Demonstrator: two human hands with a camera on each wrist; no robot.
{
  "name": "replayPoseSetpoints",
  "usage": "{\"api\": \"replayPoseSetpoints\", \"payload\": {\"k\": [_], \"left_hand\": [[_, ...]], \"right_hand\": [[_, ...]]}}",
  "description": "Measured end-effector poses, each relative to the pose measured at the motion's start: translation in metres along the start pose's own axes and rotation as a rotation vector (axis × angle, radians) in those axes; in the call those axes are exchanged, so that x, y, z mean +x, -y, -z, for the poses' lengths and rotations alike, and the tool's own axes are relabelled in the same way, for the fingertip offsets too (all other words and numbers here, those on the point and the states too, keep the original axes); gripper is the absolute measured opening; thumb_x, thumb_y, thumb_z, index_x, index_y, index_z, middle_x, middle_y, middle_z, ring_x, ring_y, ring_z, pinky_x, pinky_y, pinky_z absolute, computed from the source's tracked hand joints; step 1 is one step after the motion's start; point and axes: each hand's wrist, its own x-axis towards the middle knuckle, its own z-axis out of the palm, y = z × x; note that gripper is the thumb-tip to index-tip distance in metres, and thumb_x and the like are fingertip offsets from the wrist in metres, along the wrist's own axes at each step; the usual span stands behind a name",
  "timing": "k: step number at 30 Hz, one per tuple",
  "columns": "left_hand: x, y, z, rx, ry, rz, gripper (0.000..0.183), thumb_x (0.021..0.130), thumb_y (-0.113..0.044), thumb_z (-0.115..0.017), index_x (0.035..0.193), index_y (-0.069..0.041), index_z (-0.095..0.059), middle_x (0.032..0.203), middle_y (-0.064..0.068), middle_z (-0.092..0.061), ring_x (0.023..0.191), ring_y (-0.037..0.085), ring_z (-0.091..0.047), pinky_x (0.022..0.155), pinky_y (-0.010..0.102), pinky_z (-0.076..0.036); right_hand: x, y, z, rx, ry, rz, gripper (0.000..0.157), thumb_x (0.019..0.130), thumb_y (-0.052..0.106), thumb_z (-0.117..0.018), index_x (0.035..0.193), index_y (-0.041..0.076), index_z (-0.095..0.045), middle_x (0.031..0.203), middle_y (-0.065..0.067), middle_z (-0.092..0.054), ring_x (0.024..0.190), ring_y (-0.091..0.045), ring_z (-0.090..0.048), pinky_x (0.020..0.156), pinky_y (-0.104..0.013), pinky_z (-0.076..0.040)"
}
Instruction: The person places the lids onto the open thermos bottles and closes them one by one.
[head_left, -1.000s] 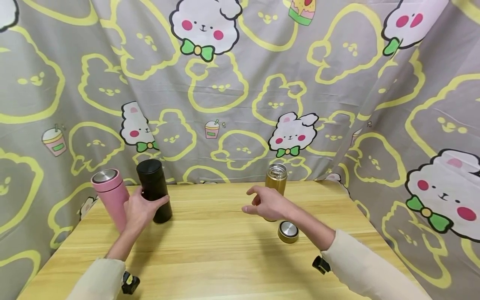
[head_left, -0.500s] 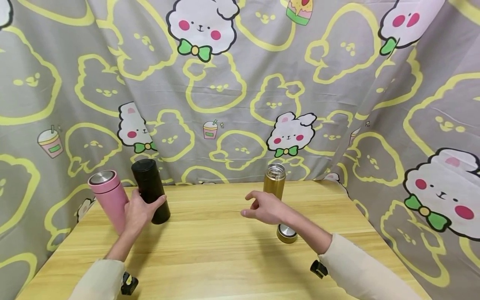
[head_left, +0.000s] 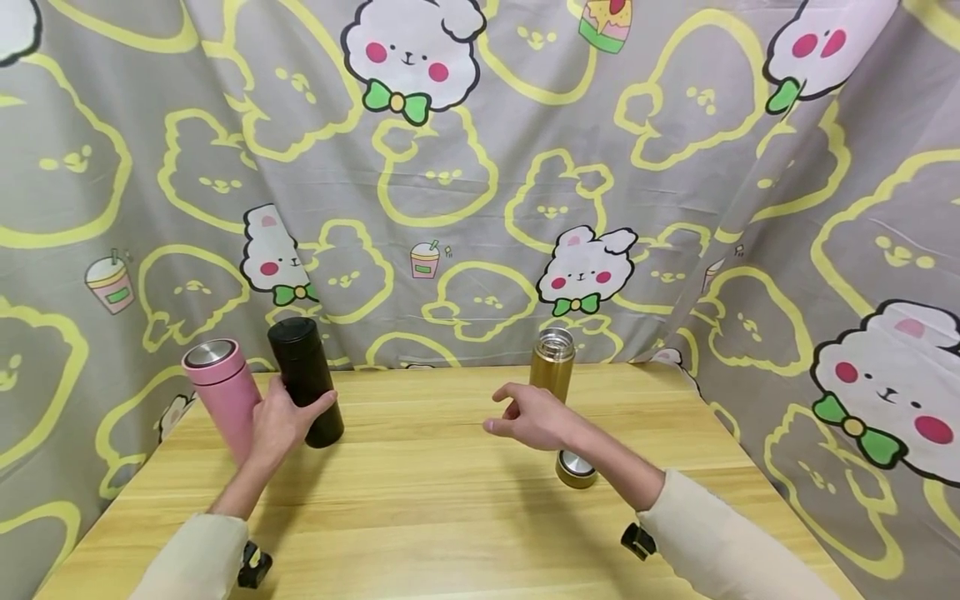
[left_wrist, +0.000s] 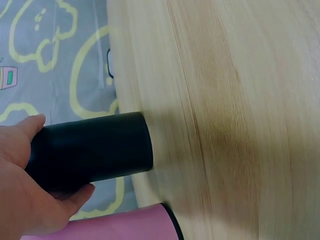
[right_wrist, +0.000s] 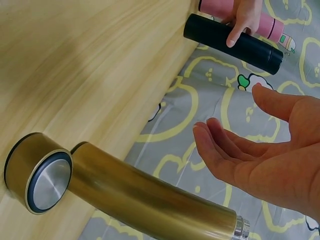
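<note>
On the left of the head view, my left hand (head_left: 279, 421) grips a black thermos bottle (head_left: 303, 367), capped and leaning slightly left. The left wrist view shows thumb and fingers on opposite sides of this black thermos (left_wrist: 95, 147). Just left of that hand stands a pink thermos (head_left: 219, 400) with a steel-topped lid. My right hand (head_left: 532, 417) hovers over the table with fingers loosely bent and holds nothing. Behind it a gold thermos (head_left: 551, 375) stands uncapped, its steel neck bare. Its gold lid (right_wrist: 42, 172) sits on the table beside the bottle's base.
The wooden table (head_left: 420, 508) spreads between and in front of the hands. A grey patterned curtain (head_left: 465, 250) hangs behind it and along both sides. A small black device (head_left: 637, 542) is worn at the right wrist, with a similar one (head_left: 255, 567) at the left.
The black thermos's top has tipped slightly left in my left hand. My right hand has stayed nearly in place, and the view shifts a little.
</note>
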Motion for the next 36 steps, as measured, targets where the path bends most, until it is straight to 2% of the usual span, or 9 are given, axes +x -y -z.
{"api": "replayPoseSetpoints", "payload": {"k": [7,9,12,16,18,22,26,30,36], "left_hand": [[-0.004,0.012,0.008,0.098,0.19,0.026,0.101,0.087,-0.053,-0.074,0.141,0.019,-0.028,0.129,0.043,-0.051,0.113,0.058,-0.054,0.088,0.058,-0.049],[-0.005,0.015,0.012,0.142,0.247,0.027,0.096,0.088,-0.053,-0.073,0.135,0.021,-0.032,0.122,0.043,-0.054,0.104,0.054,-0.057,0.081,0.052,-0.051],[-0.008,0.016,0.015,0.203,0.319,-0.003,0.066,0.09,-0.05,-0.071,0.099,0.013,-0.055,0.085,0.027,-0.06,0.075,0.037,-0.058,0.064,0.04,-0.048],[-0.017,0.011,0.016,0.226,0.429,-0.085,0.053,0.094,-0.043,-0.067,0.056,-0.013,-0.046,0.052,-0.003,-0.042,0.05,0.014,-0.041,0.05,0.028,-0.034],[-0.022,0.006,0.015,0.197,0.491,-0.117,0.053,0.096,-0.039,-0.067,0.053,-0.014,-0.047,0.048,-0.005,-0.042,0.047,0.011,-0.04,0.049,0.027,-0.035],[-0.031,-0.009,0.011,0.097,0.575,-0.16,0.039,0.096,-0.03,-0.069,0.068,-0.006,-0.056,0.055,0.001,-0.049,0.052,0.014,-0.046,0.053,0.03,-0.04],[-0.036,-0.022,0.003,0.075,0.579,-0.188,0.028,0.095,-0.027,-0.07,0.08,-0.005,-0.06,0.062,0.004,-0.056,0.056,0.016,-0.051,0.055,0.031,-0.042],[-0.038,-0.032,-0.009,0.088,0.498,-0.247,0.019,0.095,-0.023,-0.07,0.085,-0.007,-0.065,0.07,0.003,-0.063,0.06,0.014,-0.057,0.056,0.031,-0.045],[-0.041,-0.046,-0.028,0.056,0.408,-0.278,0.013,0.094,-0.018,-0.07,0.085,-0.009,-0.067,0.077,0.004,-0.07,0.063,0.01,-0.064,0.057,0.03,-0.048]], "right_hand": [[-0.002,-0.005,-0.003,0.002,-0.011,-0.002,0.051,0.094,0.033,-0.073,0.133,0.003,-0.06,0.092,-0.001,-0.068,0.082,-0.012,-0.063,0.073,-0.032,-0.053],[-0.002,-0.007,-0.004,0.008,-0.018,-0.025,0.05,0.094,0.032,-0.073,0.133,0.003,-0.06,0.093,-0.002,-0.068,0.082,-0.013,-0.063,0.073,-0.033,-0.053],[-0.002,-0.013,-0.006,0.007,-0.043,-0.046,0.048,0.094,0.031,-0.073,0.131,0.003,-0.061,0.094,-0.003,-0.069,0.082,-0.014,-0.064,0.073,-0.034,-0.054],[-0.001,-0.025,-0.01,-0.021,-0.089,-0.044,0.043,0.095,0.035,-0.071,0.123,0.002,-0.065,0.092,-0.005,-0.07,0.08,-0.015,-0.064,0.073,-0.036,-0.055],[-0.001,-0.032,-0.012,-0.046,-0.113,-0.035,0.042,0.095,0.039,-0.07,0.117,0.002,-0.068,0.09,-0.004,-0.07,0.078,-0.014,-0.064,0.072,-0.035,-0.054],[-0.004,-0.044,-0.015,-0.078,-0.135,-0.018,0.036,0.095,0.042,-0.07,0.097,0.006,-0.071,0.079,-0.001,-0.067,0.069,-0.012,-0.06,0.063,-0.032,-0.051],[-0.009,-0.054,-0.017,-0.098,-0.134,-0.018,0.031,0.095,0.04,-0.071,0.083,0.011,-0.067,0.07,0.002,-0.062,0.061,-0.011,-0.054,0.055,-0.028,-0.045],[-0.014,-0.06,-0.016,-0.172,-0.164,-0.03,0.026,0.093,0.03,-0.073,0.08,0.011,-0.063,0.07,0.001,-0.061,0.062,-0.013,-0.053,0.057,-0.029,-0.045],[-0.022,-0.071,-0.013,-0.234,-0.185,-0.057,0.016,0.085,0.007,-0.072,0.097,-0.002,-0.065,0.09,-0.013,-0.066,0.08,-0.022,-0.059,0.072,-0.04,-0.052]]}}
